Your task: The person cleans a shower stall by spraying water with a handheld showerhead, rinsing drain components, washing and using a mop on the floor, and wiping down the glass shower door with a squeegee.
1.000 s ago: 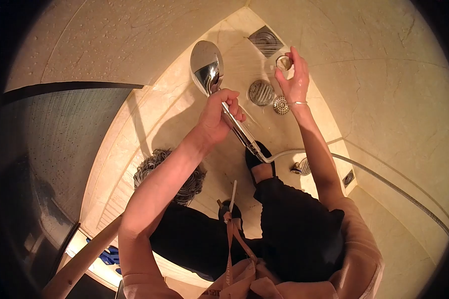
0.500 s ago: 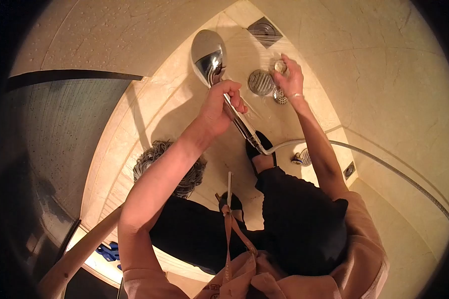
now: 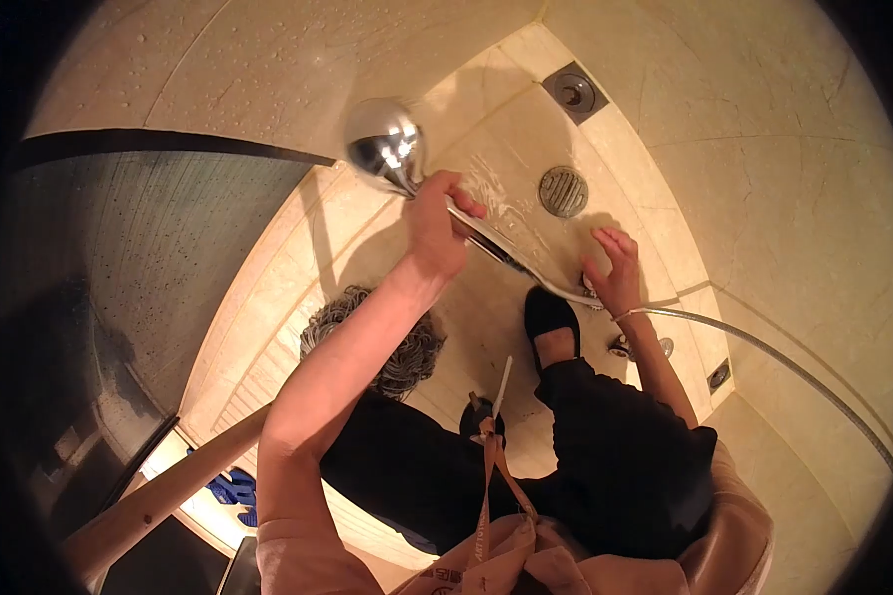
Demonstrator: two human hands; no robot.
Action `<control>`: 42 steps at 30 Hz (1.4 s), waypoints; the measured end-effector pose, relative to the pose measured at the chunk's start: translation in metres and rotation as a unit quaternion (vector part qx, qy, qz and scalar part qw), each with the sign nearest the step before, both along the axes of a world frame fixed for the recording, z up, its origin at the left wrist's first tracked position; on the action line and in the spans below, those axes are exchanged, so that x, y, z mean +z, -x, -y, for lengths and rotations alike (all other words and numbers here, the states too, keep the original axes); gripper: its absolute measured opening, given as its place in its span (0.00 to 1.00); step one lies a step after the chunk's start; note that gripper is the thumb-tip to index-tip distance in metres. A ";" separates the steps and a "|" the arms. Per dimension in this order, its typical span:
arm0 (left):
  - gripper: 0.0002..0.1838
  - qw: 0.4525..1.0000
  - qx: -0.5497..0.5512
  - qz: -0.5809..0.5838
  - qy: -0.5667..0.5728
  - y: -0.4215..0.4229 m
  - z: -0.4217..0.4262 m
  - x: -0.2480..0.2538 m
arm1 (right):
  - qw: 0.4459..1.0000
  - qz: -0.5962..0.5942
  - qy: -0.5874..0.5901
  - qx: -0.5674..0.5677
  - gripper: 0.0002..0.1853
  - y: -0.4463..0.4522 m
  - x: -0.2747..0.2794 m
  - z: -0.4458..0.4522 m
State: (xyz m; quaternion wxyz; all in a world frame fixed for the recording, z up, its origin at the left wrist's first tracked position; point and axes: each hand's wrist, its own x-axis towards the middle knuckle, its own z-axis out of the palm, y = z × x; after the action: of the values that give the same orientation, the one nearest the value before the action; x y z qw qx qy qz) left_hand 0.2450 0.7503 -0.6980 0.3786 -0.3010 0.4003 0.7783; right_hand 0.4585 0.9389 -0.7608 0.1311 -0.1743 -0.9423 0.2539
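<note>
A chrome handheld shower head [image 3: 383, 147] is gripped by its handle in the left hand [image 3: 439, 226]. To its right, the right hand [image 3: 618, 270] is held with fingers bent beside a small, partly hidden metal piece [image 3: 588, 288]; whether that is grasped cannot be told. Beyond, right of the shower head, a round slotted metal cover [image 3: 564, 191] is seen.
</note>
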 end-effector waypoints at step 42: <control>0.20 0.882 -0.063 -0.321 0.339 -0.137 0.325 0.430 | 0.891 0.062 0.284 -0.348 0.16 -0.156 0.448 0.060</control>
State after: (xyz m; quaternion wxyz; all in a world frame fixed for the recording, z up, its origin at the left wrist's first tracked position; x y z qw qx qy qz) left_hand 0.3820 0.4252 -0.2682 0.1528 -0.1189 0.7573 0.6237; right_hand 0.6142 0.8788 -0.3124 0.0970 -0.5360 -0.7155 0.4375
